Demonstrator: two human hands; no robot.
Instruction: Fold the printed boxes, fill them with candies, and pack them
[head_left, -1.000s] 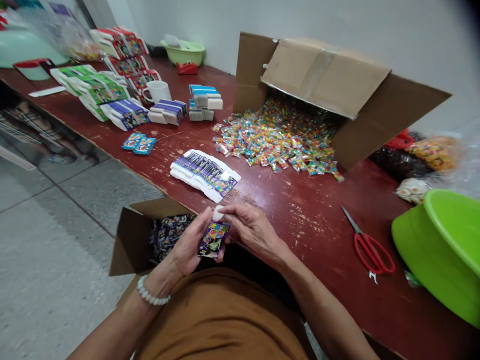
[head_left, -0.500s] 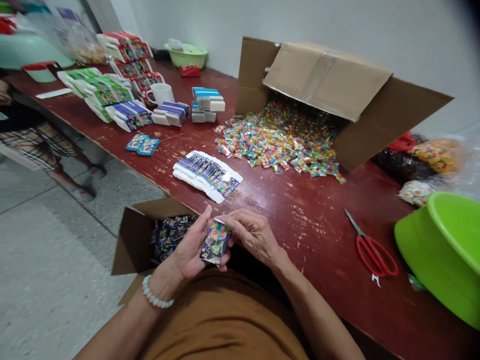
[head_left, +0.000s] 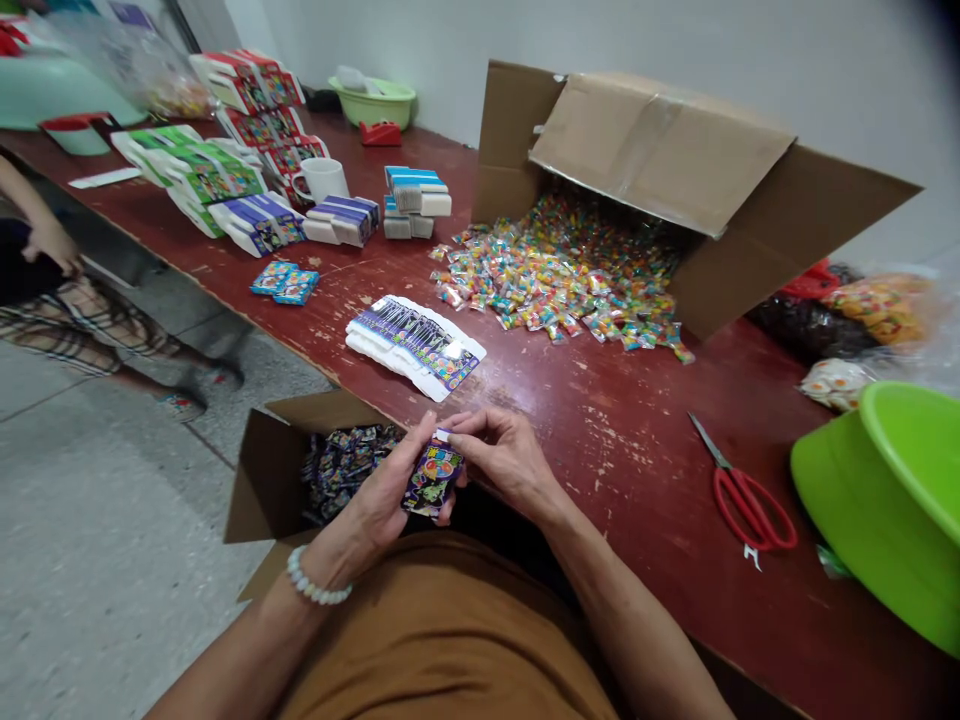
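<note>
Green bundles (head_left: 214, 180) of card boxes stand well beyond and to the left of the fan of flat boxes (head_left: 416, 345) that I take as my landmark. Red bundles (head_left: 262, 128) rise farther back, and purple bundles (head_left: 259, 228) lie a little nearer the fan; I count all of these as work not yet begun. Two blue packets (head_left: 285, 283) lie left of the fan. Below the table edge, on the fan's near left side, I see a cardboard carton (head_left: 262, 480) with a heap of dark packets (head_left: 349, 465) in it.

On the near side of the fan, the left hand (head_left: 384, 490) cradles a small box (head_left: 433, 485), fingers curled round it, printed face up. The right hand (head_left: 514, 465) has thumb and fingers drawn together at the white flap (head_left: 443, 435) on the box's far end. I judge this box mostly shaped, its end not yet closed; fingers cover so much of it that I cannot fairly tell whether anything is inside. Everything in the fan lies flat, so plenty is left.

Right of the fan, wrapped sweets (head_left: 555, 285) spread loosely. Farther right, red-handled scissors (head_left: 750, 505) lie untouched near a green tub (head_left: 862, 490).
</note>
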